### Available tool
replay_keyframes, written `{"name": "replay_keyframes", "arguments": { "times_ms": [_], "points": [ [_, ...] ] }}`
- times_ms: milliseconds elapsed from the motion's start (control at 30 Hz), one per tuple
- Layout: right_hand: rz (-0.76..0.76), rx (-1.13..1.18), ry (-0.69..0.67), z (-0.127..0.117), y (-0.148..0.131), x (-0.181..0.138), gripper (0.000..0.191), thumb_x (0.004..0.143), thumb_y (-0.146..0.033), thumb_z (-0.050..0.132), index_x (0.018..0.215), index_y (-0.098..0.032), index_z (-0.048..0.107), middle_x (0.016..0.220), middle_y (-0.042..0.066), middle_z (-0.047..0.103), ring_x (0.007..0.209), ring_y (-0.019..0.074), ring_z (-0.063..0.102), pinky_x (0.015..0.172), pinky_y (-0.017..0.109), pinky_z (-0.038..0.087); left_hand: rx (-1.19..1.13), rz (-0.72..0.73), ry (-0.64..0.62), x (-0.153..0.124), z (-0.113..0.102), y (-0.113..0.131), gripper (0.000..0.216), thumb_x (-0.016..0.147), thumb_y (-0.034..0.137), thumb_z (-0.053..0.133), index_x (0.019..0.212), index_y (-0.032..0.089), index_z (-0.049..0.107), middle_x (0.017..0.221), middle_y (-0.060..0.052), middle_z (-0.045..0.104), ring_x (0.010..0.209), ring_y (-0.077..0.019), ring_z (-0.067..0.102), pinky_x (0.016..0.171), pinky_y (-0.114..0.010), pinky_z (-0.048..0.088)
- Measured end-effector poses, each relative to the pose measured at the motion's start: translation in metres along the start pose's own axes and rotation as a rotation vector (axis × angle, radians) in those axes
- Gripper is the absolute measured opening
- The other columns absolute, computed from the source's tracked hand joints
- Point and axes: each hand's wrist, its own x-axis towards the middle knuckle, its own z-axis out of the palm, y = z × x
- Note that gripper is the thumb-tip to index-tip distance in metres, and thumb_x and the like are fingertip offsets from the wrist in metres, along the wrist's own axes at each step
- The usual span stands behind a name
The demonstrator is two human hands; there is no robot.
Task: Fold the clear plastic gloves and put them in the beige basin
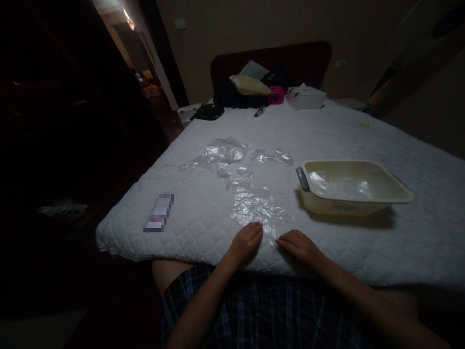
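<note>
My left hand (247, 241) and my right hand (298, 245) rest side by side on the near edge of a white quilted mattress (203, 218). Both have curled fingers that press on the near end of a clear plastic bag (259, 209) lying flat in front of me. More crumpled clear plastic bags (232, 157) are spread further up the mattress. A cream plastic basin (354, 186) stands to the right, with another clear bag inside it.
A small flat packet (160, 212) lies near the mattress's left edge. Pillows, dark clothes, a pink item (276, 94) and a white box (305, 97) are piled by the dark headboard. A dim doorway opens at the back left.
</note>
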Motion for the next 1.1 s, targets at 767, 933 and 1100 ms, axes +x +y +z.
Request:
{"name": "replay_keyframes", "arguments": {
  "times_ms": [767, 933, 1100],
  "points": [
    [0.455, 0.22, -0.079, 0.049, 0.048, 0.084, 0.017, 0.083, -0.02, 0.048, 0.095, -0.017, 0.059, 0.088, 0.007, 0.063, 0.083, 0.0187, 0.056, 0.076, 0.032, 0.04, 0.065, 0.002, -0.002, 0.004, -0.004, 0.003, 0.018, 0.082, 0.009, 0.044, 0.095, 0.011, 0.057, 0.101, -0.01, 0.062, 0.108, -0.0198, 0.051, 0.092, -0.038, 0.044],
    [0.417, 0.123, -0.113, 0.049, 0.041, 0.085, 0.017, 0.082, -0.017, 0.048, 0.096, -0.017, 0.058, 0.091, 0.008, 0.06, 0.086, 0.0182, 0.053, 0.077, 0.031, 0.037, 0.081, -0.021, -0.04, 0.004, -0.005, 0.004, 0.017, 0.084, 0.013, 0.044, 0.095, 0.012, 0.057, 0.102, -0.011, 0.061, 0.101, -0.0195, 0.053, 0.084, -0.038, 0.046],
    [0.326, 0.027, -0.183, 0.05, 0.039, 0.085, 0.015, 0.082, -0.017, 0.049, 0.091, -0.016, 0.061, 0.088, 0.007, 0.06, 0.082, 0.0176, 0.051, 0.074, 0.03, 0.035, 0.102, -0.06, 0.026, 0.001, 0.001, 0.002, 0.017, 0.084, 0.014, 0.042, 0.092, 0.014, 0.057, 0.1, -0.01, 0.061, 0.094, -0.0187, 0.055, 0.08, -0.037, 0.047]
  ]
}}
